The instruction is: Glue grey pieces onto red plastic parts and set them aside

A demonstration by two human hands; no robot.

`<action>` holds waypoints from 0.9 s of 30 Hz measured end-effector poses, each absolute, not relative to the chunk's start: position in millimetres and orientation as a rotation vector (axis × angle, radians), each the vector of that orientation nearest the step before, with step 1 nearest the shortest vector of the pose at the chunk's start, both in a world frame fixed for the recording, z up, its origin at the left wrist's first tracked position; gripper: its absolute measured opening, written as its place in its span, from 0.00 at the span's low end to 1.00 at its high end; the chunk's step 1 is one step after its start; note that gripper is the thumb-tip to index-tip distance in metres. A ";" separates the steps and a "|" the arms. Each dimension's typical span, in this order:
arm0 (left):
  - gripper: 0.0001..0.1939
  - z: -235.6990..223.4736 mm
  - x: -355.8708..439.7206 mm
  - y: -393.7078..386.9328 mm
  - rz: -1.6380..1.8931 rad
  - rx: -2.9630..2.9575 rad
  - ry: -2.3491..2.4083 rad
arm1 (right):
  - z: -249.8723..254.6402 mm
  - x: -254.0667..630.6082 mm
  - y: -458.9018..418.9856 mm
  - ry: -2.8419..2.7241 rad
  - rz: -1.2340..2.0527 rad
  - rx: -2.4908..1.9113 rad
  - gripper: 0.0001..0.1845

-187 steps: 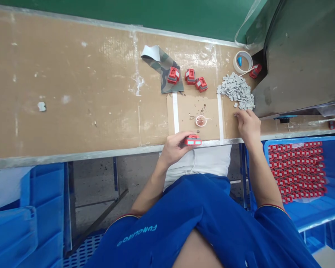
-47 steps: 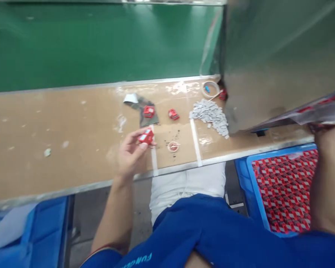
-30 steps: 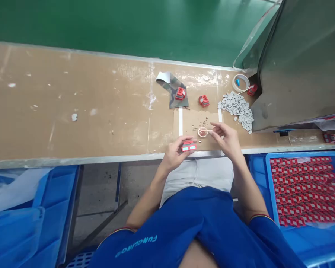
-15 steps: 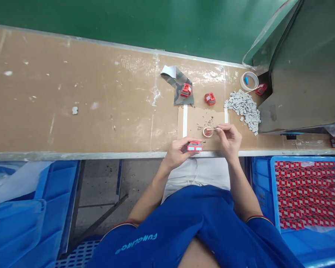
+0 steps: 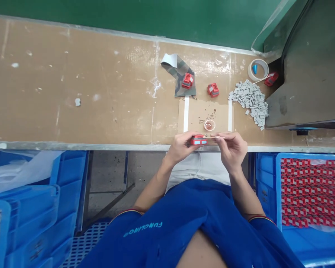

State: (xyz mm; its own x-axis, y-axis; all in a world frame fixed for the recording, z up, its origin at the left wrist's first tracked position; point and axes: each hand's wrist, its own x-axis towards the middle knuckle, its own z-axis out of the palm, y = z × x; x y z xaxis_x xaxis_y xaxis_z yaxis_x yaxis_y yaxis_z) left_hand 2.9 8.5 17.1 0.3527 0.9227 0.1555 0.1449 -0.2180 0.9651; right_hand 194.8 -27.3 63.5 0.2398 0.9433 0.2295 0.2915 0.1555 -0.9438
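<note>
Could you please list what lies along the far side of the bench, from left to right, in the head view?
camouflage-patterned mat → red moulded part → pile of small grey pieces → dark metal panel

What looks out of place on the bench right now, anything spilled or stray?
A lone pale grey bit lies far left of the pile of small grey pieces, apart from everything else. Dark crumbs also litter the cardboard sheet, looking like spilled debris.
</note>
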 end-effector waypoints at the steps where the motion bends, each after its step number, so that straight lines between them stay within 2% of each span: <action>1: 0.18 17.0 3.1 8.3 0.990 1.645 0.976 | 62.2 194.0 -28.5 -1.324 0.714 -1.368 0.12; 14: 0.16 19.8 2.4 9.0 0.987 1.690 0.962 | 63.0 186.9 -21.4 -1.498 0.592 -1.349 0.06; 21: 0.15 18.5 1.6 9.0 1.010 1.698 0.949 | 72.5 199.6 -14.9 -1.408 0.545 -1.278 0.02; 27: 0.22 19.2 0.6 7.9 1.019 1.688 0.978 | 51.3 204.3 11.9 -1.470 0.259 -1.392 0.12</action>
State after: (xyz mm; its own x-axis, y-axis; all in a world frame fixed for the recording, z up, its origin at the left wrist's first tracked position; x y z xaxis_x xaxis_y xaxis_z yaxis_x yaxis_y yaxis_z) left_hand 0.6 7.9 19.2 0.3459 0.9155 0.2052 0.1679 -0.2756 0.9465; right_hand 204.3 11.9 51.3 0.2229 0.8268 0.5165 0.6010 0.3006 -0.7406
